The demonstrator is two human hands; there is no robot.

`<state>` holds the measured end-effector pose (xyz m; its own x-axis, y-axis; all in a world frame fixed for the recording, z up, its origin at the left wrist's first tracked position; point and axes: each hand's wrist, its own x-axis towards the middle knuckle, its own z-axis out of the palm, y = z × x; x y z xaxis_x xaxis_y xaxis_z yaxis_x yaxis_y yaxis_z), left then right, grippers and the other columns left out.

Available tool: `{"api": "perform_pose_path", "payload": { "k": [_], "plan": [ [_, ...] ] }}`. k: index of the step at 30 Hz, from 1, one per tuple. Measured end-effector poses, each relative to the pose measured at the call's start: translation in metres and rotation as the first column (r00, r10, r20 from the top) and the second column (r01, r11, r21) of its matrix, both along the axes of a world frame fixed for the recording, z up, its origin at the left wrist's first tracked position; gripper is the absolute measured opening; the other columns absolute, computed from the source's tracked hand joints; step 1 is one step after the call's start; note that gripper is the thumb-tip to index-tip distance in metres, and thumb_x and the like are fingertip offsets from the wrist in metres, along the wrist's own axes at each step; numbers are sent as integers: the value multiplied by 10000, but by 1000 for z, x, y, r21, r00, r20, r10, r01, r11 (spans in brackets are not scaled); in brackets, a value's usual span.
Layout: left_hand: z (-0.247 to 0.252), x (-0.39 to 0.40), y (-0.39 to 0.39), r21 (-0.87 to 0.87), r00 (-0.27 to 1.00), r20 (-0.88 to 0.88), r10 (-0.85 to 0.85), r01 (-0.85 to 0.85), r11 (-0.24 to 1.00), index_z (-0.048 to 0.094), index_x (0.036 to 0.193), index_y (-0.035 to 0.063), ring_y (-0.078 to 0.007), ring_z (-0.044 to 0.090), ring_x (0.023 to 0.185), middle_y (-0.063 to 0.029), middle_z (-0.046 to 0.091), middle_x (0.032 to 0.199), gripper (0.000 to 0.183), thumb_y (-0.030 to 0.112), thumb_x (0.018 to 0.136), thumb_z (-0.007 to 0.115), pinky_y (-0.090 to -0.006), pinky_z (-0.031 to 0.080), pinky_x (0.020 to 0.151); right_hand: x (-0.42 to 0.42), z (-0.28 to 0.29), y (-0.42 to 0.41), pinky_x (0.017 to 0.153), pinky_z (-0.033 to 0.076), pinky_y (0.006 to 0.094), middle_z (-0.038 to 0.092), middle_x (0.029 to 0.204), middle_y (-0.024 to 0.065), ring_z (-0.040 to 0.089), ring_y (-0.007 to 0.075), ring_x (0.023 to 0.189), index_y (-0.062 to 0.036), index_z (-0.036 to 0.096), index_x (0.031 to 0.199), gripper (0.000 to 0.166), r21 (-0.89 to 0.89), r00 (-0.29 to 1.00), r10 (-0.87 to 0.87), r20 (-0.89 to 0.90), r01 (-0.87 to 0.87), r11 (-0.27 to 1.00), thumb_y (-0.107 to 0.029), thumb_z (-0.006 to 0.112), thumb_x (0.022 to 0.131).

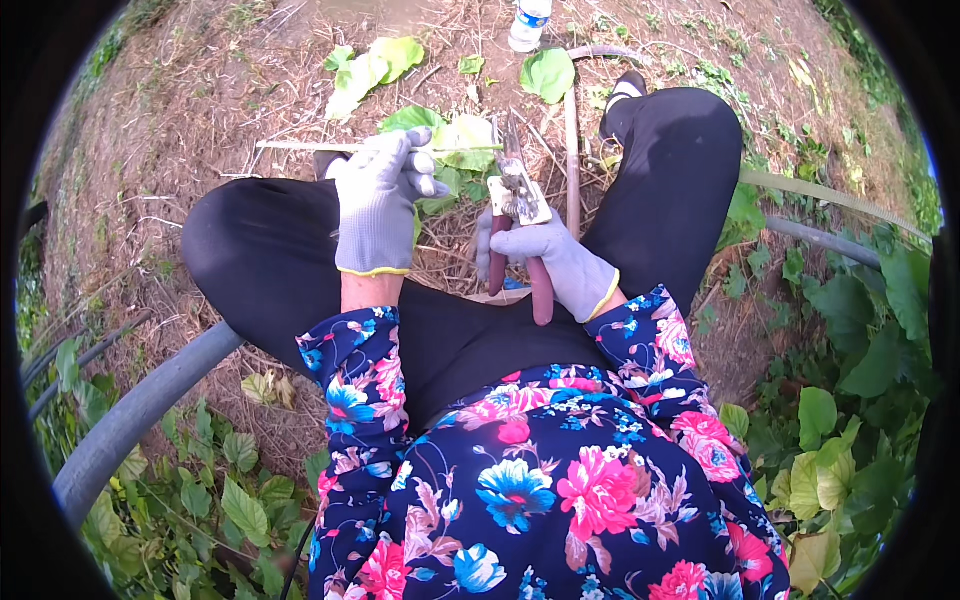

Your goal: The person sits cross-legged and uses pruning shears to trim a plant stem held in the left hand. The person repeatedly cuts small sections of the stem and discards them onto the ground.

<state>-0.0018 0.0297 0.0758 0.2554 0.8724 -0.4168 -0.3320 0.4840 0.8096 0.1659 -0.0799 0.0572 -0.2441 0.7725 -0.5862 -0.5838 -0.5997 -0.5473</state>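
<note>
My left hand (386, 199), in a grey knit glove with a yellow hem, is shut on a thin pale-green plant stem (296, 145). The stem lies level across the view, and its right end meets the blade area of the pruning shears (517, 187). Gloved alike, my right hand (551, 251) grips these shears by their maroon handles, blades pointing away from me. Whether the stem sits between the blades or beside them I cannot tell. Just beyond my hands, broad green leaves (469, 139) rest on dry straw.
Black-trousered legs are bent on both sides of my hands. A plastic water bottle (530, 26) stands ahead. A thin pipe (572, 157) runs along the ground by my right leg. Thick grey pipe (150, 420) curves at left, and leafy vines (862, 330) grow at right.
</note>
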Motion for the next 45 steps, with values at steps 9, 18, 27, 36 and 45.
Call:
{"api": "perform_pose_path", "payload": {
  "k": [9,18,27,36,45],
  "plan": [
    [-3,3,-2,-13,1000,-26,-6,6,1000,583,1014,-77,-143,533,584,-74,562,730,273,178,947,512,-323,512,599,1,13,4,616,522,331,599,749,109,617,214,646,23,560,952,257,-35,999,30,45,-28,999,-118,649,757],
    [-8,11,7,-50,999,-50,5,-8,999,582,1008,-80,-143,535,585,-74,564,733,279,182,945,511,-321,520,605,-1,11,3,586,510,315,609,732,102,620,199,631,22,568,952,253,-69,997,-59,54,62,996,-127,670,774],
    [-8,10,4,-31,998,-63,-26,25,999,583,1018,-74,-139,536,581,-72,569,752,274,179,951,502,-316,520,603,0,6,4,580,508,305,606,724,94,618,194,629,18,565,957,248,-64,996,-18,90,24,998,-126,655,777],
    [-9,7,3,-15,998,-58,-10,9,1000,585,1025,-69,-139,534,579,-71,570,756,266,172,953,500,-324,522,611,2,9,3,730,531,361,608,857,116,628,228,783,30,521,1087,344,-89,999,13,41,-9,996,-107,621,787],
    [-14,7,1,-46,999,-32,-5,4,999,592,1021,-71,-135,536,572,-69,569,733,267,176,947,519,-312,526,595,2,4,5,756,530,381,599,895,120,622,233,823,33,501,1110,371,-65,998,27,56,-23,998,-92,622,781]
  ]
}}
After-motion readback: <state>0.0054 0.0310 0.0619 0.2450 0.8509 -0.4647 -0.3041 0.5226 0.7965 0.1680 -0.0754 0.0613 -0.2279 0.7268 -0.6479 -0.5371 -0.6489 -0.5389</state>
